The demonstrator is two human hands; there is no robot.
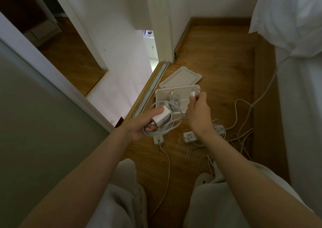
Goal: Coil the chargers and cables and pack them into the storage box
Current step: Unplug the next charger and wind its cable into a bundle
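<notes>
Wood plank floor (217, 57) across centre, wooden skirting board (217, 21) along white wall (200, 1) at top. Narrow door gap (150, 44) upper centre, bright beyond; room otherwise dim. Metal sliding track (151, 88) runs diagonally; grey-green panel (34, 123) lower left; white bedding (292, 18) over wooden bed frame (264, 88) right.

— Where was the storage box (181, 87)?
— Open on the floor (217, 62), pale, with a dotted bottom. Its lid (181, 78) lay flat just behind it.
— Anything inside?
— A tangle of thin white cable (173, 100).
— And the chargers?
— The left hand (139, 128) gripped a white charger brick (161, 117), its cord (162, 129) hanging round it in loose loops. The right hand (196, 112) pinched a small white plug (193, 94) over the box's right rim.
— The rest?
— Two white power strips (190, 136) and a small adapter (158, 139) lay nearby, their loose cables (240, 135) sprawled uncoiled.
</notes>
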